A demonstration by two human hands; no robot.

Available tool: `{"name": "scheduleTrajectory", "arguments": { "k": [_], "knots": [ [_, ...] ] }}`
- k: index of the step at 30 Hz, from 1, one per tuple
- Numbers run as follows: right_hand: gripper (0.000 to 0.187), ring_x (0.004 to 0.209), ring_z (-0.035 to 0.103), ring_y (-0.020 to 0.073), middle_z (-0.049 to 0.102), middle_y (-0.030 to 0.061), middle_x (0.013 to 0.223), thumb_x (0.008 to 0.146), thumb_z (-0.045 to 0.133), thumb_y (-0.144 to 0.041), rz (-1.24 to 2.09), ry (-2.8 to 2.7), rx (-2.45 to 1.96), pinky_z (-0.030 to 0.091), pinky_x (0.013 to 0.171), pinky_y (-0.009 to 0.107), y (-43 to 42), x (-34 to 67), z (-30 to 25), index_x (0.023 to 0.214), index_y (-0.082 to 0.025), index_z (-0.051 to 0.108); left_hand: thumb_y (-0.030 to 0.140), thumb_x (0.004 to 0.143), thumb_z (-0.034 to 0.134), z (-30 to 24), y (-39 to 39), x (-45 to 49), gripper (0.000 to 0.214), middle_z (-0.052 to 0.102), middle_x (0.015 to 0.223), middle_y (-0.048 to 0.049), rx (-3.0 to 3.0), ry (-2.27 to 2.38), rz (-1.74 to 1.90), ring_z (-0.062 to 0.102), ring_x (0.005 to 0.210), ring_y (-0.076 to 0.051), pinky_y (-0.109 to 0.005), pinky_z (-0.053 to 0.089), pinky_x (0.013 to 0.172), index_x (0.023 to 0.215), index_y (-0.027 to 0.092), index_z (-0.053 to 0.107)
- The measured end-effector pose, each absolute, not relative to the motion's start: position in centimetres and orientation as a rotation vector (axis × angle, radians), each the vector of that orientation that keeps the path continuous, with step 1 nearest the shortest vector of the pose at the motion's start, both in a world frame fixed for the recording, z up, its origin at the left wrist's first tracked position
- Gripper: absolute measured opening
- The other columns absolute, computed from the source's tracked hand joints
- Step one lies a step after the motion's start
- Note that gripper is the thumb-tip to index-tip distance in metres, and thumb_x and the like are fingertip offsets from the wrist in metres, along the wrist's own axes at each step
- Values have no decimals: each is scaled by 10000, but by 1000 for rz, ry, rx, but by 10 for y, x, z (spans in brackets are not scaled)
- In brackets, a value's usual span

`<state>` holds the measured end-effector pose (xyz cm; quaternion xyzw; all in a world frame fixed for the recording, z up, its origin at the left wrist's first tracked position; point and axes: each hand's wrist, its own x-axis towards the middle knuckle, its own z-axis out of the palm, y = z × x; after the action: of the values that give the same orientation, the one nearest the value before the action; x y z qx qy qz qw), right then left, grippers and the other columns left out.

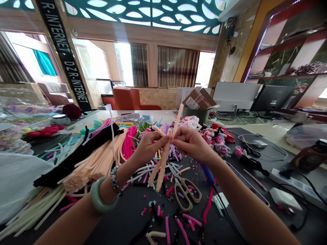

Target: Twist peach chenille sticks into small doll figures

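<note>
Table (127, 207): dark, littered with coloured offcuts.
Peach pipe cleaners (163, 160): held above it, crossed near the top.
Left hand (148, 144): your fingers are pinched on the crossing.
Right hand (191, 144): clamped on the upright stem. This looks like twisting, so keep the crossing tight.

Peach pipe cleaners (163, 160); beige scissors (185, 192); jade-green bangle (100, 199).

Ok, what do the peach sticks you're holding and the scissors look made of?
Peach sticks: fuzzy matte pile, bent and twisted where the left hand and right hand pinch them, so probably chenille over thin wire. Scissors: beige handles look smooth, likely plastic; the blades are grey, probably steel.
</note>
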<state>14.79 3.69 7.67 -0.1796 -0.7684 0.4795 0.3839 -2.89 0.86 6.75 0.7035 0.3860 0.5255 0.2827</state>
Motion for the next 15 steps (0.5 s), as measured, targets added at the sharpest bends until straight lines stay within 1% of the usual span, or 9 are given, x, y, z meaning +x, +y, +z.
{"name": "scheduleTrajectory", "arguments": {
  "k": [4,8,15],
  "knots": [
    [205,349,357,29,437,-107,417,805,640,-294,1203,-1939,-438,224,347,149,36,150,77,756,-168,486,401,791,587,65,6,-23,320,514,581,19,1768,995,1424,462,531,-76,-185,374,486,658,110,603],
    [180,358,352,29,430,-102,431,811,635,-288,1177,-1942,-414,229,351,155,37,151,77,768,-165,511,423,791,588,65,3,-18,334,500,568,29,1666,971,1450,449,524,-71,-180,373,487,646,123,583],
    [215,371,332,29,425,-87,437,775,670,-317,1110,-1923,-396,224,351,159,36,151,81,704,-154,549,418,802,575,68,-3,-15,328,490,578,30,1680,997,1491,443,542,-76,-186,368,498,648,129,577]
  ]
}}
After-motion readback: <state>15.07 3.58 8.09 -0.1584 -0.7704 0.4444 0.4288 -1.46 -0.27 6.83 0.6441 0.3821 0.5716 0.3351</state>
